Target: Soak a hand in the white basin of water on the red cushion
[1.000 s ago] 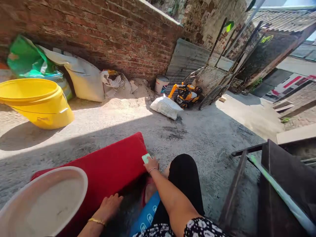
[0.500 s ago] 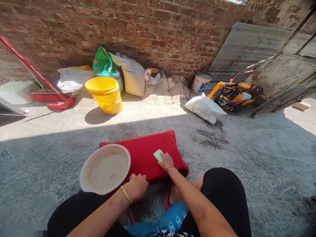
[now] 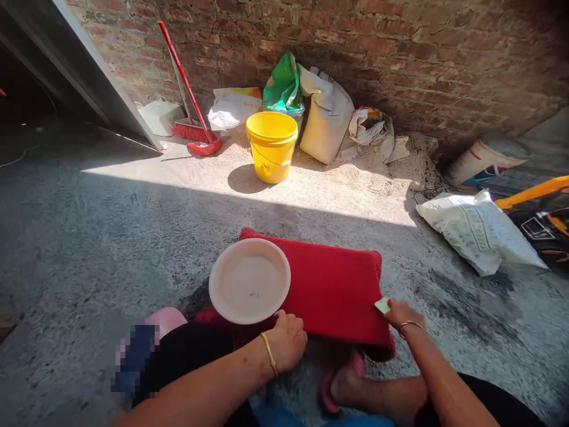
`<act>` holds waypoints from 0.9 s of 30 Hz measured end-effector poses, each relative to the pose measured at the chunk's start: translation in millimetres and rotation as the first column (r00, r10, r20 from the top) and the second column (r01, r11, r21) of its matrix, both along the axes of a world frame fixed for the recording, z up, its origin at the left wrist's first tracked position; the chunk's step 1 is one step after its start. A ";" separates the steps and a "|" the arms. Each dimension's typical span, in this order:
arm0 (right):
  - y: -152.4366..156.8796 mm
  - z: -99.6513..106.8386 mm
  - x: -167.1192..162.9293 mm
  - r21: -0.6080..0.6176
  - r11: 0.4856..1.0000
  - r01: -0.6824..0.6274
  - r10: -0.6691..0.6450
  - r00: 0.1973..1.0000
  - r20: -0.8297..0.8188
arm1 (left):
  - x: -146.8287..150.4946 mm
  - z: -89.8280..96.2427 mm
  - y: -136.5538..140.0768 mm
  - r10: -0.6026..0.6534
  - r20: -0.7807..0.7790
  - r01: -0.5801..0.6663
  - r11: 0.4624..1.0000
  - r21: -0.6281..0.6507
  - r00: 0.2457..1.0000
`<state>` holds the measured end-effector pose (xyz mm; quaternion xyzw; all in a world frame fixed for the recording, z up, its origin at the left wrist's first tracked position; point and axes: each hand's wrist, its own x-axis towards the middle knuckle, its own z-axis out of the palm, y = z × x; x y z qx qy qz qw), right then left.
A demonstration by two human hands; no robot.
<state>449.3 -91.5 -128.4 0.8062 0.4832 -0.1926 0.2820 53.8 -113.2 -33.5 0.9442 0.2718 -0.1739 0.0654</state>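
Observation:
In my right hand [image 3: 404,317] is a pale green, flat bar [image 3: 383,305] that looks like soap, gripped near the right edge of the red cloth. This thick red cloth [image 3: 333,290] lies over a low support before my knees, its right end curled. A round white basin [image 3: 217,296] with cloudy-looking content rests on the cloth's left part. My left hand [image 3: 288,341] is closed, just right of the basin's lower rim at the cloth's near edge. Its fingertips are hidden, so what they hold cannot be seen.
Farther off stands a yellow bucket [image 3: 272,155], with a red broom [image 3: 189,127] and dustpan [image 3: 205,146] to its left. Sacks [image 3: 326,118] lean on the brick wall [image 3: 364,41]. A white sack [image 3: 480,228] lies at right beside a toy digger [image 3: 540,228].
My view has swung left. My right hand, still holding the green bar, has moved from above the middle of the red cloth to its right edge. The left hand stays beside the basin.

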 end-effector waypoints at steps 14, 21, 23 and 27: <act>195.4 -17.5 -272.7 0.364 0.883 -0.297 0.402 0.878 -0.259 | 5.2 -31.4 -12.1 0.039 0.014 -0.040 0.992 0.116 0.999; 208.1 -27.8 -229.3 0.306 0.902 -0.305 0.381 0.895 -0.231 | -2.0 -21.6 -11.1 0.013 0.082 -0.030 0.977 0.211 0.997; 194.5 -26.6 -169.2 0.289 0.929 -0.231 0.285 0.945 -0.159 | -0.5 -11.7 -11.0 0.009 0.079 -0.025 0.979 0.204 0.997; 141.8 -18.6 -23.3 0.205 0.977 0.055 -0.052 0.998 -0.019 | 6.4 -1.6 -9.1 -0.034 0.104 0.016 0.986 0.165 0.994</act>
